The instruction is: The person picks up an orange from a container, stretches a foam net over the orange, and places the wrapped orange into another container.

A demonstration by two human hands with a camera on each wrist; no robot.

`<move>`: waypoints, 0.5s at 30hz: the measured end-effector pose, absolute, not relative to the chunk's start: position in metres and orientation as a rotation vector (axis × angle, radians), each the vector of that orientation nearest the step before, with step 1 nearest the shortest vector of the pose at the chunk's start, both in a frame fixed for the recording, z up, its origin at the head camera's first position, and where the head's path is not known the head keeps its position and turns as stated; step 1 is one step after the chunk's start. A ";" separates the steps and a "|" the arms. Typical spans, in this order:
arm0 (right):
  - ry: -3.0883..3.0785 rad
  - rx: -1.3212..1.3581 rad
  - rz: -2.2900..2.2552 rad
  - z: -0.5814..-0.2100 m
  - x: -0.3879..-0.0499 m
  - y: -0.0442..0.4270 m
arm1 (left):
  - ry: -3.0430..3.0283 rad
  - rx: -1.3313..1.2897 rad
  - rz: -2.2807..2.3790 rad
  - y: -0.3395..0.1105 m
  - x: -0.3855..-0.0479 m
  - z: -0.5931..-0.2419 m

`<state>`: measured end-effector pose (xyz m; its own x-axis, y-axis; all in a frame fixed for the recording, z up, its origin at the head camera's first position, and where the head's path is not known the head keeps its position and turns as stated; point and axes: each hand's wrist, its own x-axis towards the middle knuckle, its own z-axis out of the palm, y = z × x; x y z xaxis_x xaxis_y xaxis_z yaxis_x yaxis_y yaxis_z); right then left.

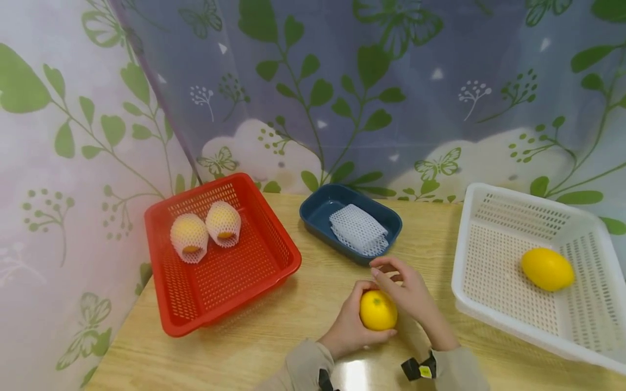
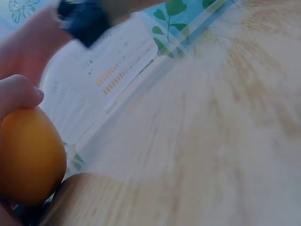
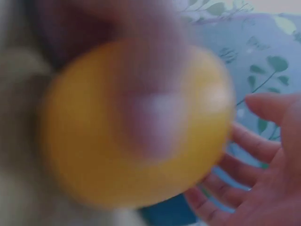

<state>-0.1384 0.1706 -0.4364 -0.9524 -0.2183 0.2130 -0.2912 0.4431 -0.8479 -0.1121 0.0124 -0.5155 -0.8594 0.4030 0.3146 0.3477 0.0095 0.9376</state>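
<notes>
In the head view my left hand (image 1: 348,327) grips a lemon (image 1: 378,310) low over the table, thumb along its near side. The left wrist view shows the same lemon (image 2: 32,157) at its left edge, with a thumb or finger on top. My right hand (image 1: 409,293) is just right of the lemon, its fingers loosely bent near the blue tray's front rim and holding nothing visible. In the right wrist view its palm and spread fingers (image 3: 254,141) are beside the lemon (image 3: 202,155). White foam net sleeves (image 1: 358,229) lie in the blue tray (image 1: 313,220).
A red basket (image 1: 244,298) at the left holds two yellow fruits in foam nets (image 1: 189,238). The white basket (image 1: 494,309) at the right holds another lemon (image 1: 548,269). A patterned curtain (image 1: 323,98) hangs behind the wooden table (image 1: 274,320).
</notes>
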 end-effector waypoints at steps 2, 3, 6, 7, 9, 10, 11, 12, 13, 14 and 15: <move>-2.636 0.473 1.524 -0.423 -0.145 0.170 | 2.195 0.804 2.021 0.013 -0.112 -0.516; -2.647 0.480 1.514 -0.417 -0.149 0.169 | 2.193 0.803 2.023 0.013 -0.112 -0.516; -2.680 0.471 1.490 -0.400 -0.159 0.168 | 2.190 0.818 2.033 0.014 -0.112 -0.517; -2.692 0.457 1.477 -0.395 -0.162 0.167 | 2.185 0.823 2.035 0.014 -0.112 -0.517; -2.717 0.428 1.442 -0.387 -0.169 0.166 | 2.170 0.832 2.035 0.014 -0.112 -0.517; -2.733 0.416 1.425 -0.383 -0.173 0.165 | 2.172 0.843 2.028 0.014 -0.113 -0.518; -2.750 0.407 1.407 -0.379 -0.177 0.165 | 2.165 0.851 2.018 0.013 -0.113 -0.518; -2.768 0.396 1.387 -0.376 -0.181 0.164 | 2.160 0.863 2.002 0.013 -0.113 -0.518; -2.787 0.386 1.370 -0.373 -0.185 0.163 | 2.156 0.878 1.980 0.012 -0.113 -0.518; -2.809 0.375 1.353 -0.371 -0.188 0.162 | 2.153 0.889 1.958 0.011 -0.113 -0.518; -2.836 0.361 1.336 -0.369 -0.192 0.161 | 2.155 0.898 1.934 0.010 -0.113 -0.518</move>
<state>-0.1924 0.1614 -0.3688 -0.9737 -0.2119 0.0837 -0.1995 0.6152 -0.7627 -0.1127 0.0100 -0.5180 -0.8192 0.4897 0.2986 0.3497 0.0139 0.9367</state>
